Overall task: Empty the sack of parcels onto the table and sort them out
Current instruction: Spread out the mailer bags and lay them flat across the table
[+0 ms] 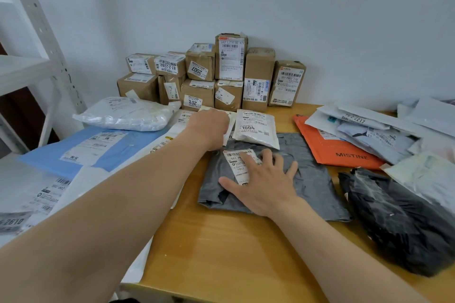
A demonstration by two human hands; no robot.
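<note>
Right hand (264, 184) flat on grey mailer (315, 179), label (234, 158) lengthwise toward boxes (199, 92); left hand (209, 126) grip unclear

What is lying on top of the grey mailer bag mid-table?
On the grey mailer bag, the right hand lies flat, partly covering its label; a white pouch marked 1004 overlaps its far edge. Anything beneath is hidden.

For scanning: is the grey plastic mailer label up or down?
Up: the grey plastic mailer shows its white label under the right hand.
</note>
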